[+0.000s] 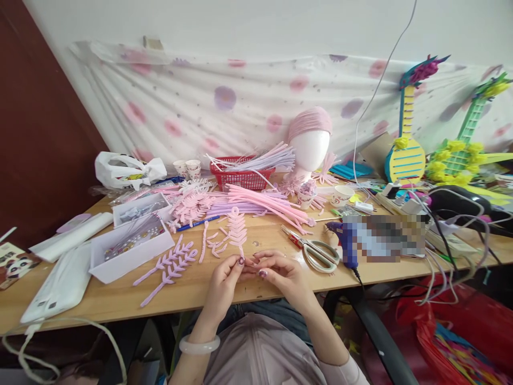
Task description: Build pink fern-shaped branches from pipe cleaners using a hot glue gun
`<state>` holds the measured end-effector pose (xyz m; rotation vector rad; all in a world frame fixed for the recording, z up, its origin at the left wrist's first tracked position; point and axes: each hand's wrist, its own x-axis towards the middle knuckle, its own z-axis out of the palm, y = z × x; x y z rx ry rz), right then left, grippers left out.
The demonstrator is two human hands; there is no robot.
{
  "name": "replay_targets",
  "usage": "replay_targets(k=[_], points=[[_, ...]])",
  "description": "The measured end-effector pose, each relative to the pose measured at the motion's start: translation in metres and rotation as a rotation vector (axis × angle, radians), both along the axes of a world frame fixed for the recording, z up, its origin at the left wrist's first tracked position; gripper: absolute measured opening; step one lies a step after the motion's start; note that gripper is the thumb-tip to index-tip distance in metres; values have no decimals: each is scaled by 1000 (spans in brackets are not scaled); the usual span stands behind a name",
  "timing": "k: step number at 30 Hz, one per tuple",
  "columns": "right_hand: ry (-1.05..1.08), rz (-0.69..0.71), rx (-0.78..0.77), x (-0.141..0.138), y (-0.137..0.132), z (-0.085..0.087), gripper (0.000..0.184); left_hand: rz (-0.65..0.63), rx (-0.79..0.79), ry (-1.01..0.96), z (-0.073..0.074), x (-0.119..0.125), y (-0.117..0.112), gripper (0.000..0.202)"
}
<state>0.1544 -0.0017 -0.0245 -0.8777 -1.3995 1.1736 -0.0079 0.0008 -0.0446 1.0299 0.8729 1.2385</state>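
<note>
Holding a pink leaf sprig [237, 230] by its stem, above the counter [116, 299].

Left hand [224, 283]: grip closed on the stem's lower end, thumb against fingers; leafy part points away from the person, looped tip farthest. Right hand [286, 275]: fingers bent, just beside the left fingertips (whether its grip pinches anything cannot be told). Short pink pieces [216, 247] lie just left of the sprig; two purple sprigs [170, 274] lie farther left, near a white box [132, 248] of beads. Scissors [302, 244] rest right of the hands, with a blue glue gun [349, 243] beyond. Behind: loose pink stems [276, 206], in front of a red basket [244, 176].
</note>
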Motion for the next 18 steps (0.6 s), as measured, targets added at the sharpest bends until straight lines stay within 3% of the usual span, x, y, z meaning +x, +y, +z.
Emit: replay_targets(k=[9,18], points=[[-420,-19,266,0,-10,9,1,-4,-29,-117,0,1,0,26],[-469,-41,299,1,-6,7,10,-7,-5,-88,0,1,-1,26]])
